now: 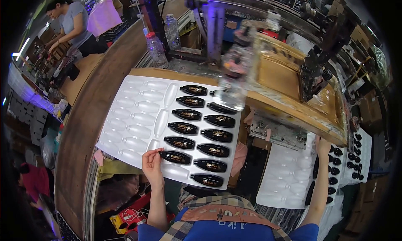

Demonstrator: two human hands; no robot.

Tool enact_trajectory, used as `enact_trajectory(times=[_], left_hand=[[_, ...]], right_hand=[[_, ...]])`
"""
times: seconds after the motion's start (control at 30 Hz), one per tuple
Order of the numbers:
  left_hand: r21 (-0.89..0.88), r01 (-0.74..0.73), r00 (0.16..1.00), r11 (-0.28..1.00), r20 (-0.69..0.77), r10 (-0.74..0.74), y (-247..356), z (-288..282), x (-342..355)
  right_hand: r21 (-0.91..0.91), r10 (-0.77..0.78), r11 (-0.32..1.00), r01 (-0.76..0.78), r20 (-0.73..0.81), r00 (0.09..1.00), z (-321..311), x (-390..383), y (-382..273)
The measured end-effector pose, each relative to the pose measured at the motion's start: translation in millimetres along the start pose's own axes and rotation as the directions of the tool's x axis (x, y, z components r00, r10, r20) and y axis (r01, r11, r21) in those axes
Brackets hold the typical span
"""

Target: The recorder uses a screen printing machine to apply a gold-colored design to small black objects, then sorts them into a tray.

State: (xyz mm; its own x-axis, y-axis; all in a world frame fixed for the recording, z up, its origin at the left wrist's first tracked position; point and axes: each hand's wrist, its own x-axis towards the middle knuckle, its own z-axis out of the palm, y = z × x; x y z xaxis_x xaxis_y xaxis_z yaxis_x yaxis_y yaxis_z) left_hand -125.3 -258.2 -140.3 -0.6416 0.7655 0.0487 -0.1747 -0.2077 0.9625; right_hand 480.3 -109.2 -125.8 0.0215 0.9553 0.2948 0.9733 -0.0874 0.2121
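On 1 white tray [144,107], 13 black bottles [186,114], left hand [152,162] pinching 1

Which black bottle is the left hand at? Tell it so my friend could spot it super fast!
Left of the wooden frame lies a big white tray. Its black bottles form two slanting columns; follow the left one down to its lower end. That last bottle alone has the fingers of the left hand at its narrow tip.
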Motion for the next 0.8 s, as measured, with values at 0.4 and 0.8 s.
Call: enact_trajectory(times=[0.4,0.8], left_hand=[[0.509,-0.362,0.931,0.781,0.147,0.335,29.5,44.9,14.7],[-0.004,-0.829,0.360,0.560,0.762,0.539,50.5,262.6,64.4]], right_hand=[[0.382,0.267,0.902,-0.201,-0.126,0.955,-33.0,-7.8,-16.0],[0.993,-0.079,0.110,-0.039,0.048,0.996,-142.4,-16.6,-89.8]])
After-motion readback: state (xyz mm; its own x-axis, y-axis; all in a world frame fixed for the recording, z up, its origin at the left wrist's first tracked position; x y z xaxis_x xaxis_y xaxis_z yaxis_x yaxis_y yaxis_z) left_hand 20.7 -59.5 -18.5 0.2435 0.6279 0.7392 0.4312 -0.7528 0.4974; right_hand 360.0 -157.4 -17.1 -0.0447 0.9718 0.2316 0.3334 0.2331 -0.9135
